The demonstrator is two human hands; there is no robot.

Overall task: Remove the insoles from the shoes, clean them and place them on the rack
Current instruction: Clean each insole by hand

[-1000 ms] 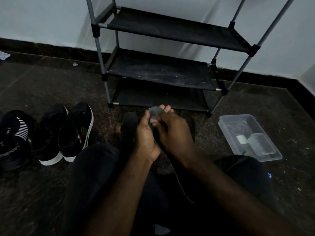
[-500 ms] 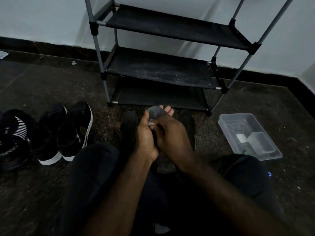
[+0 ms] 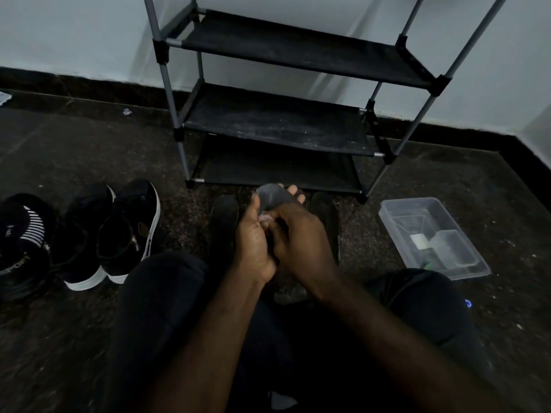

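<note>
Before the rack [image 3: 277, 126] at twelve o'clock, the grey insole [image 3: 272, 196] stands gripped in the left hand [image 3: 256, 242], the right hand [image 3: 301, 242] pinching it; seemingly light and floppy, it is best held mid-length by its edges.

Against wall [image 3: 74, 31]: rack [image 3: 277, 126]; shoes [image 3: 110, 234] on floor [image 3: 89, 150] left; container [image 3: 387, 217] right; insole [image 3: 272, 196] before rack, centre.

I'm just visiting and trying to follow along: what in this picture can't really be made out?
The insole: head view, the left hand and right hand cover all but its rounded end.
The pale scrap between the hands: head view, too small to name.
The clear box contents: head view, dim and blurred through the plastic.
The rack: head view, top cut off by the upper edge.
</note>
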